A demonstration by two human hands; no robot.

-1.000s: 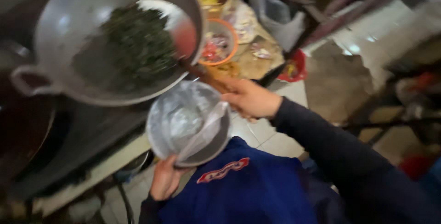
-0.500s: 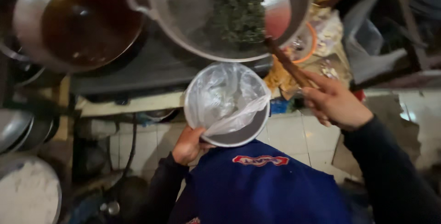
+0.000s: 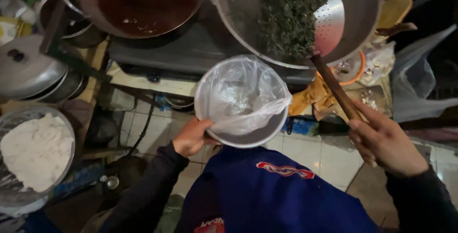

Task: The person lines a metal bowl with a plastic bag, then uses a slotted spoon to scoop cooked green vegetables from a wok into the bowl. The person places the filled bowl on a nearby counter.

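Observation:
My left hand (image 3: 192, 136) grips the rim of a metal bowl (image 3: 224, 139) lined with a clear plastic bag (image 3: 241, 94), held in front of my chest. My right hand (image 3: 384, 140) is closed on the wooden handle (image 3: 335, 87) of a perforated skimmer (image 3: 329, 20). The skimmer rests inside a large metal wok (image 3: 355, 4) and carries a heap of dark green fried leaves (image 3: 286, 11). The wok sits just above and behind the lined bowl.
A second wok (image 3: 143, 1) of dark oil sits to the left on a black stove (image 3: 191, 51). A bowl of white flour (image 3: 36, 149) is at lower left, metal pots and lids (image 3: 28, 68) above it. Plastic bags and an orange-rimmed dish (image 3: 355, 70) lie right. White tiled floor below.
The view has swung right and downward, so the oil wok and flour bowl came into sight. The lined bowl stays in my left hand below the wok; the skimmer still holds the leaves.

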